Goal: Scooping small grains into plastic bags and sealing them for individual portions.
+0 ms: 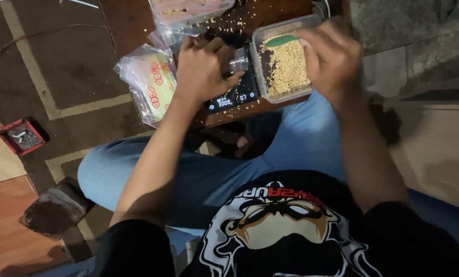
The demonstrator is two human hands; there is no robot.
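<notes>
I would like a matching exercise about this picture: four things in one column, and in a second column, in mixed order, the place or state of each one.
Things
1. left hand
2. right hand
3. clear tub
4. red box

Places or states
A. on the floor, far to the left
B. over the tub of crumbs, at a green scoop
C. holding a small clear bag over the digital scale
D. on the table, partly filled with pale crumbs

Pairs: 1-C, 2-B, 3-D, 4-A
</notes>
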